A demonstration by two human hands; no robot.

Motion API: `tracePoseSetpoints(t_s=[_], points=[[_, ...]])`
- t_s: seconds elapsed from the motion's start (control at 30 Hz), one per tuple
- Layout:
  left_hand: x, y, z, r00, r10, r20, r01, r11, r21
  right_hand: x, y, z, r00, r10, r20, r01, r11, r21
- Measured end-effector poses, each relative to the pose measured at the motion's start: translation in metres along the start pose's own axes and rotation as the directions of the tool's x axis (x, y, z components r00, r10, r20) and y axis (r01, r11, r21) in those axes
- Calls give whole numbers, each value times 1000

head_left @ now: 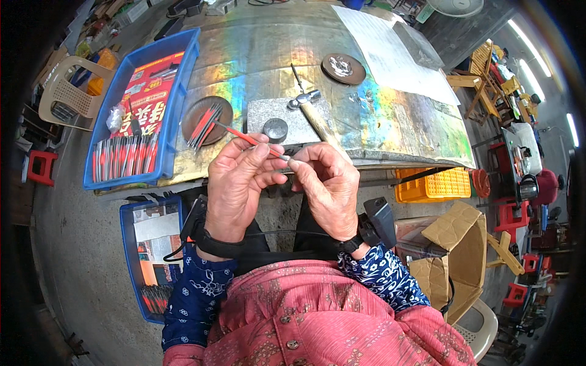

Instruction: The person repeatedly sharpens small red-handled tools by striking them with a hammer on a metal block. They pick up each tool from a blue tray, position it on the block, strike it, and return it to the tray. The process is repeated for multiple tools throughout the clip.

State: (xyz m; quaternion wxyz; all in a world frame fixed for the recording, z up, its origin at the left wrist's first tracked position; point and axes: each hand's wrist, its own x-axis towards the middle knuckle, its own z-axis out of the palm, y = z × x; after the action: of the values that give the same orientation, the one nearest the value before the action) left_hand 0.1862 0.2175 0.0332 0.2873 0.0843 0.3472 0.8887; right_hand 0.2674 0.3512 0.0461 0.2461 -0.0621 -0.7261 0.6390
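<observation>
My left hand (235, 180) pinches a thin red stick with grey ends (245, 136) between thumb and fingers, above the table's near edge. At the stick's lower right end, the thumb and forefinger of my right hand (329, 189) close around a small silvery piece at the tip. Beyond my hands, a round dark metal block (275, 129) and a wooden-handled hammer (314, 117) lie on a grey stone slab (259, 111). Left of the slab, a brown round dish (191, 114) holds several similar red and grey sticks (204, 128).
A blue tray (192, 61) at the left holds a row of red and grey sticks (125, 157). A second dish (355, 74) has small silvery pieces. Below the table are another blue tray (129, 268), a yellow crate (436, 185) and an open cardboard box (455, 235).
</observation>
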Motion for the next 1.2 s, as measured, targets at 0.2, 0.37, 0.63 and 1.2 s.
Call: tracePoseSetpoints(t_s=[0.2,0.37,0.63,1.2], points=[[0,-8,3,993,109,-35,-104,988,115,2,6,6,995,-70,-74,59,989,-133],[5,-8,-1,994,99,-44,-93,989,119,8,5,6,982,-181,-45,161,942,-295],[33,12,-14,983,185,-7,-174,934,313,34,4,-28,924,-370,95,326,633,-702],[58,0,-12,934,347,83,-318,705,634,33,28,-50,991,-87,103,132,490,-861]])
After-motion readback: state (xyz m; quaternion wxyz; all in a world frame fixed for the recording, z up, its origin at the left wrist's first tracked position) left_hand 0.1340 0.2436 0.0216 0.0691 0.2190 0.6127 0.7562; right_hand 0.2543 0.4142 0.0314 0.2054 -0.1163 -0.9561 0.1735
